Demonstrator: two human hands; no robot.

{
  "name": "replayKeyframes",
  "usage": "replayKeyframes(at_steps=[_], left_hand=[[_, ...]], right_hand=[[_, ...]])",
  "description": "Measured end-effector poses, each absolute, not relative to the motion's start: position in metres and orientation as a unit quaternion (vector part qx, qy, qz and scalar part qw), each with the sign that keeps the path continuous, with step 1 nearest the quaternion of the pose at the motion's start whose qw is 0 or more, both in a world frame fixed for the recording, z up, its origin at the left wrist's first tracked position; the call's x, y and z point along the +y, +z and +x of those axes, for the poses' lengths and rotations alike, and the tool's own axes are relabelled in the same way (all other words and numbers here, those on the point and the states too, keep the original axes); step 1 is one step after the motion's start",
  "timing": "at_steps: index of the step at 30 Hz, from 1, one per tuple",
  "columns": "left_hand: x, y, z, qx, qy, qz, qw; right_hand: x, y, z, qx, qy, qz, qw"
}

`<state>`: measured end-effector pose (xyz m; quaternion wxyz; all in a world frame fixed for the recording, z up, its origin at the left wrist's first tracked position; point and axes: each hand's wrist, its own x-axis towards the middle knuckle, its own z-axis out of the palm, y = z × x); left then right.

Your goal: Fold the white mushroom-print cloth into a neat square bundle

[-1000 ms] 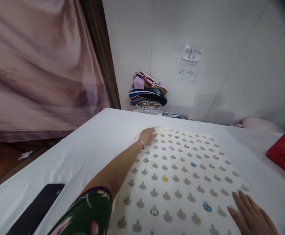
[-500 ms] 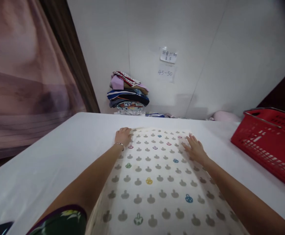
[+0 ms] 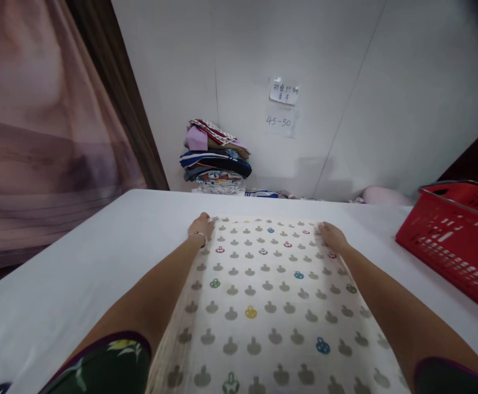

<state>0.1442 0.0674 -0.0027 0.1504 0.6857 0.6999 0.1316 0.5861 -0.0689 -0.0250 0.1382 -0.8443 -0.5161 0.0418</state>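
1. Nearest, two dark green sleeves (image 3: pixel 108 364) with purple trim cover the upper parts of the person's arms.
2. Between the arms, a cream cloth (image 3: pixel 259 298) lies lengthwise on the white tabletop (image 3: pixel 95 249). It has grey mushroom-like prints, and a few are coloured.
3. At its far left corner is the left hand (image 3: pixel 201 225), with a bracelet (image 3: pixel 198 235) on the wrist; its fingers are bent and grasp the cloth edge.
4. At the far right corner, the right hand (image 3: pixel 332 236) also grasps the edge with its fingers.
5. To the right, well apart from the cloth, stands a red basket (image 3: pixel 452 249).
6. Beyond the tabletop's far edge rises a pile of folded fabrics (image 3: pixel 216 156).
7. Behind, two papers (image 3: pixel 284 92) are on the pale wall (image 3: pixel 165 82); the lower one reads "45-50".
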Motion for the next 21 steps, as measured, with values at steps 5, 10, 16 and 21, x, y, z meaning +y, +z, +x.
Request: replayKeyframes(at_steps=[5,10,16,21], left_hand=[[0.079,0.003,0.149,0.731,0.103,0.65,0.179],[0.078,0.02,0.15,0.708,0.13,0.661,0.212],[0.009,0.04,0.153,0.593,0.261,0.735,0.197],[-0.064,0.036,0.17,0.528,0.289,0.786,0.14]], right_hand=[[-0.047,-0.025,0.594,-0.462,0.057,-0.874,0.14],[-0.041,-0.019,0.602,-0.424,0.068,-0.888,0.162],[-0.058,0.002,0.546,-0.501,0.019,-0.804,0.321],[-0.12,0.007,0.416,-0.446,0.505,-0.581,0.456]])
